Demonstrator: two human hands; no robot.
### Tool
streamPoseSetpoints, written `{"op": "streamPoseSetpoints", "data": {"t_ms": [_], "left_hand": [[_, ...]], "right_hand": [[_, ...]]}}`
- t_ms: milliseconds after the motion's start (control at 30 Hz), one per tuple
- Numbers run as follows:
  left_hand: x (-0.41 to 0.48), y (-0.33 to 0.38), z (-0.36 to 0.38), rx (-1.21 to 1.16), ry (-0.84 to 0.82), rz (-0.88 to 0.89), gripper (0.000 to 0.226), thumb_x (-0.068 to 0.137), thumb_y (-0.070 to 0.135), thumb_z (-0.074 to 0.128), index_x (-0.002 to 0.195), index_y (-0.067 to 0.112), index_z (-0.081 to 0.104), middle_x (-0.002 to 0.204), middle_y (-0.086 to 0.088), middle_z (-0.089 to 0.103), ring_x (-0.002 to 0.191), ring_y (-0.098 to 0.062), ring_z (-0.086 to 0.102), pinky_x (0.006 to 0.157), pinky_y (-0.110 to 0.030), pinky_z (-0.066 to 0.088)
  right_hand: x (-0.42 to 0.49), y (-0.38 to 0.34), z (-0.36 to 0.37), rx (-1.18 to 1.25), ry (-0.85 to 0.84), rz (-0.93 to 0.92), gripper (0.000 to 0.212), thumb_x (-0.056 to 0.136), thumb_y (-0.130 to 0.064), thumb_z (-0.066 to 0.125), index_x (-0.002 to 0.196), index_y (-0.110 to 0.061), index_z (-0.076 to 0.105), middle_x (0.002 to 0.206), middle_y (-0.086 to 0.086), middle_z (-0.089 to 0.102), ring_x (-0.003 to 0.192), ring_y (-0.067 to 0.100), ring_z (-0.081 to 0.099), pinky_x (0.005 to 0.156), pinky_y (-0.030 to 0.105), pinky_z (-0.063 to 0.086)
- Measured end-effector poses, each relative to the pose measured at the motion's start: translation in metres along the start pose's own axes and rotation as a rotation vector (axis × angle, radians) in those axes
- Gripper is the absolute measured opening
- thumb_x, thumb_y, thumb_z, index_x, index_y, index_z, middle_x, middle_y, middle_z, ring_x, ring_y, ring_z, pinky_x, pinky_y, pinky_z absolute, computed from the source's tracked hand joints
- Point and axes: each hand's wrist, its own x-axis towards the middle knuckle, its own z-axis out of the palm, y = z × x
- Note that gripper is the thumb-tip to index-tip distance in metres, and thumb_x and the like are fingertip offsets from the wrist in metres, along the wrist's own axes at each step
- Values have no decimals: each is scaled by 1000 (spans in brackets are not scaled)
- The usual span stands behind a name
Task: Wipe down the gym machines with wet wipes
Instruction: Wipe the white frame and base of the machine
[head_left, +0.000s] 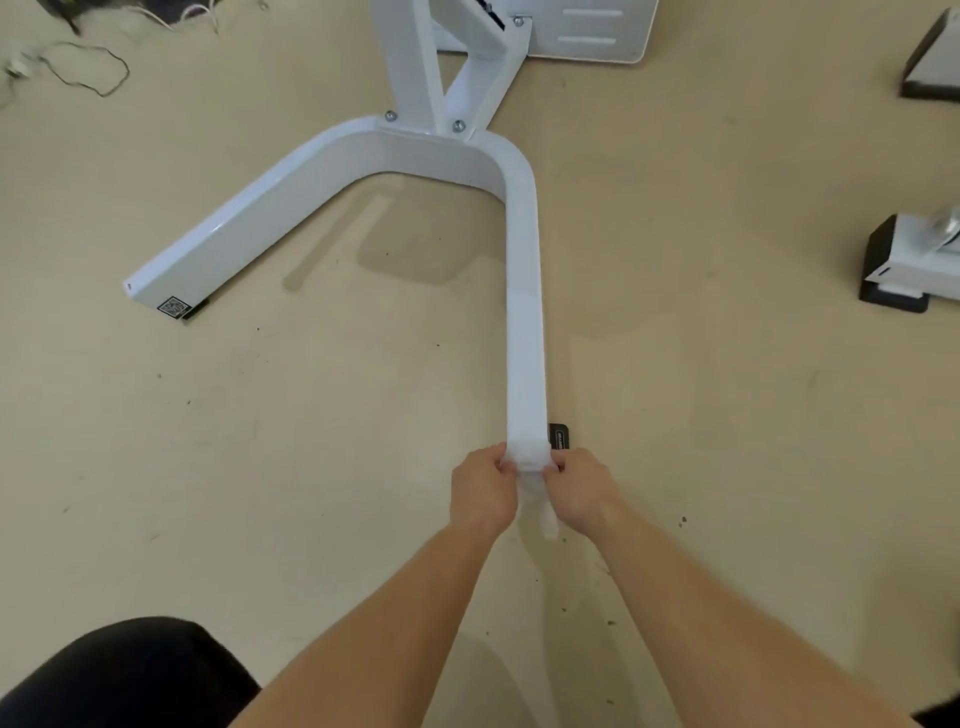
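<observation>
Dark-clad knee (119, 675) at lower left of the frame, with two bare forearms reaching up from the bottom edge. Left hand (483, 488) and right hand (582, 491) side by side just below centre, fingers (506, 464) of both curled in, pinching a wet wipe (530, 457) from either side. Draped over the near end of the white machine leg (524, 312), loose tail hanging toward the floor (311, 467). Looks thin, limp and damp: likely light, apt to bunch or tear under a hard pull, so best held by both edges and kept stretched flat across the tube. Painted metal by the look of the leg, stiff and glossy, probably slick once wet, unlikely to shift under wiping. Black foot pad (559, 435) just right of the wet wipe. Second leg (234, 234) splayed toward middle left; cable (88, 73) at upper left.
</observation>
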Motion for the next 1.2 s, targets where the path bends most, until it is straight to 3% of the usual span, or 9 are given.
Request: {"op": "streamPoseSetpoints", "data": {"t_ms": [33,100,200,300,467,633,867,1067,1200], "left_hand": [[-3,9,-6,32,50,-12,25,97,9,47,85,7,68,68,3,57,64,-18,49,48,-13,32],[-6,31,-19,57,124,-4,25,97,9,49,78,-2,61,60,0,47,58,-18,40,45,-17,31],[-10,72,-44,33,158,54,27,97,9,49,74,2,61,59,1,49,55,-15,41,45,-15,32],[-19,111,-68,4,184,120,25,98,12,49,81,5,66,67,-1,59,61,-16,48,49,-18,32],[-31,157,-94,34,227,210,25,99,17,51,88,2,68,83,-13,69,66,-17,51,61,-29,40],[-36,197,-104,36,266,269,26,100,21,52,90,4,70,85,-12,70,72,-20,57,58,-19,37],[-33,258,-108,15,270,307,26,101,22,52,93,8,73,87,-5,70,78,-22,61,67,-29,46],[-2,295,-107,94,269,328,36,100,21,54,65,23,54,64,5,53,62,-13,47,53,-21,31],[44,292,-106,186,220,314,36,101,24,53,65,20,54,63,6,50,60,-12,45,53,-23,30]], "right_hand": [[-5,-7,-9,-6,38,4,25,102,-18,44,79,-20,54,89,2,52,80,22,47,57,24,33],[-16,-26,-31,5,110,-20,28,100,-17,47,72,-16,52,78,2,53,72,22,48,50,21,30],[-30,-61,-65,1,168,-87,33,99,-17,49,69,-15,61,67,2,57,69,26,53,51,24,34],[-44,-89,-99,-15,204,-147,45,100,-18,50,57,-23,38,57,-7,40,58,18,41,46,22,25],[-66,-123,-147,-85,232,-229,44,100,-20,50,57,-19,45,55,-2,43,53,16,40,48,28,29],[-75,-141,-194,-106,253,-298,37,99,-27,49,62,-26,56,62,-3,53,60,20,50,54,28,35],[-75,-151,-245,-42,271,-342,43,97,-25,50,54,-21,44,54,-4,42,52,19,38,50,29,28],[-45,-152,-263,-48,252,-328,41,98,-26,49,57,-25,47,53,-5,45,52,17,42,50,28,29],[2,-159,-258,-32,237,-313,40,99,-27,49,59,-26,48,56,-4,47,52,17,43,50,28,30]]}}
